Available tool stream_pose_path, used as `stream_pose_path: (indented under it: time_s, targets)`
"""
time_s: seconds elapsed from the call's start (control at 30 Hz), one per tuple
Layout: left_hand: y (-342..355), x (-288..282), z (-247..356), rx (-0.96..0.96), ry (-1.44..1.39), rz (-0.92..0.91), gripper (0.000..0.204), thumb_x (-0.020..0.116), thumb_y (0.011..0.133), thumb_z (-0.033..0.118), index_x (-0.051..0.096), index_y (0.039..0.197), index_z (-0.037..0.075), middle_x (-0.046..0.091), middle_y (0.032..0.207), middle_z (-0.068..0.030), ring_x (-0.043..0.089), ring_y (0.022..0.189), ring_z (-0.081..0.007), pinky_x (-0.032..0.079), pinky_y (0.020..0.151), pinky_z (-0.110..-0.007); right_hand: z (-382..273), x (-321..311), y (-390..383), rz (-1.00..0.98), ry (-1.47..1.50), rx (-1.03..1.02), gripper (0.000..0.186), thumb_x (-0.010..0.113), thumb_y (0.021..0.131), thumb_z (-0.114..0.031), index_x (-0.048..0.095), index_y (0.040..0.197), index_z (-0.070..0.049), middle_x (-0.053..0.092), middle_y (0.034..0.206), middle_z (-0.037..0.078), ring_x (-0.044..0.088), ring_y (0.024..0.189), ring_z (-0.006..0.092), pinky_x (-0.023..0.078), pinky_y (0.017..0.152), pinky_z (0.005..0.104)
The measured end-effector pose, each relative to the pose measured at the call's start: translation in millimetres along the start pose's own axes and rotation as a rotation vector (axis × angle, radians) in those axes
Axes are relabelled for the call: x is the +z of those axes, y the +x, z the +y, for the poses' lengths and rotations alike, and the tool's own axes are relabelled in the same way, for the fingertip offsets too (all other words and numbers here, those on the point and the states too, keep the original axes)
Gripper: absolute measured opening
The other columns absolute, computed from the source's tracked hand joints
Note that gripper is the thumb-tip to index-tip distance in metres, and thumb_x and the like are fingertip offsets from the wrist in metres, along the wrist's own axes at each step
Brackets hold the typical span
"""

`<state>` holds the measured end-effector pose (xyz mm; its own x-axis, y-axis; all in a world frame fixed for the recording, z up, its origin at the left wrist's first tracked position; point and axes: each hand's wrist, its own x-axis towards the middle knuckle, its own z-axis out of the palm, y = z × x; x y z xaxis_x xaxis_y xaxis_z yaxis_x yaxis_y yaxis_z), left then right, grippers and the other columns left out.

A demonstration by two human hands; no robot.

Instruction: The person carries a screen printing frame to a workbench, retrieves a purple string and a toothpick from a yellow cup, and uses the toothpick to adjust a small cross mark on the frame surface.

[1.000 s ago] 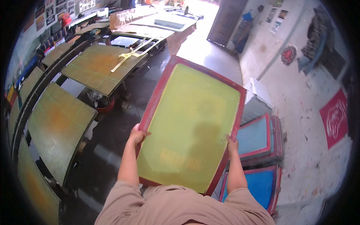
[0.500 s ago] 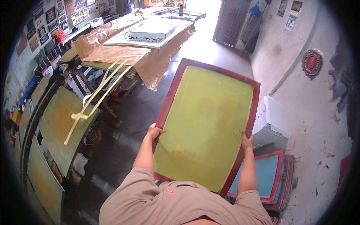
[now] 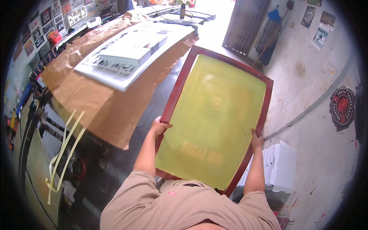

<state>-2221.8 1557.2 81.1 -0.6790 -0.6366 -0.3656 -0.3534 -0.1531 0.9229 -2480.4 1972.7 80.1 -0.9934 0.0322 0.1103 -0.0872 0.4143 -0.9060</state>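
I carry a large screen (image 3: 214, 107) with yellow-green mesh and a red frame, tilted in front of my body. My left hand (image 3: 160, 125) grips its left rail, fingers wrapped round the edge with the thumb over the front. On the opposite rail, my right hand (image 3: 257, 138) holds the frame a little lower. The screen's lower edge is at my shirt, and faint pale markings show on the mesh.
Brown paper (image 3: 96, 107) with white sheets (image 3: 126, 61) covers a bench on the left, beside yellow straps (image 3: 65, 149). White stacked boards (image 3: 278, 166) stand low by the right wall (image 3: 306, 165). A doorway (image 3: 212, 30) with a folding gate (image 3: 241, 27) is ahead.
I have moved forward past the stacks of screens on the right, still holding the screen in both hands. The paper-covered bench has come nearer on the left.
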Motion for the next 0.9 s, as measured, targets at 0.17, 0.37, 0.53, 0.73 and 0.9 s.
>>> stream_pose_path:
  time_s: [0.17,0.37,0.53,0.73,0.9]
  targets:
    - [161,104,54,0.012,-0.125,-0.148,0.048,0.077,0.063,-0.001,0.056,0.106,0.002,0.064,0.089,-0.0073,0.061,0.072,-0.017,0.051,0.062,-0.032,18,3,141,0.125,-0.183,0.086,0.048,0.07,0.082,-0.036,0.057,0.108,0.003,0.063,0.104,0.012,0.059,0.094,0.022,0.045,0.084,0.0333]
    - [348,229,99,-0.001,-0.07,-0.205,0.047,0.075,0.064,-0.002,0.057,0.107,0.0,0.065,0.093,-0.0081,0.063,0.081,-0.0188,0.052,0.071,-0.033,34,42,323,0.111,-0.111,0.135,0.054,0.072,0.079,-0.04,0.056,0.106,0.003,0.064,0.102,0.013,0.06,0.093,0.022,0.046,0.083,0.034]
    - [464,295,164,-0.092,-0.162,-0.154,0.045,0.075,0.065,-0.003,0.057,0.106,-0.001,0.066,0.094,-0.0084,0.064,0.083,-0.0186,0.052,0.075,-0.033,-6,93,506,0.017,-0.16,0.062,0.067,0.071,0.076,-0.049,0.052,0.112,0.005,0.061,0.108,0.022,0.059,0.103,0.0341,0.045,0.088,0.0398]
    - [593,330,228,-0.017,-0.192,-0.044,0.048,0.074,0.067,-0.004,0.054,0.11,-0.002,0.066,0.099,-0.0108,0.064,0.088,-0.02,0.052,0.079,-0.033,-10,208,706,-0.106,-0.194,0.076,0.08,0.07,0.074,-0.053,0.046,0.121,0.007,0.056,0.118,0.026,0.053,0.113,0.0379,0.042,0.094,0.0414]
    - [731,382,281,0.061,-0.246,0.054,0.047,0.073,0.068,-0.005,0.053,0.111,-0.003,0.065,0.1,-0.0112,0.064,0.087,-0.0199,0.053,0.078,-0.034,-15,306,866,-0.072,-0.282,0.082,0.084,0.071,0.076,-0.05,0.043,0.126,0.011,0.051,0.126,0.024,0.049,0.119,0.032,0.038,0.099,0.0363]
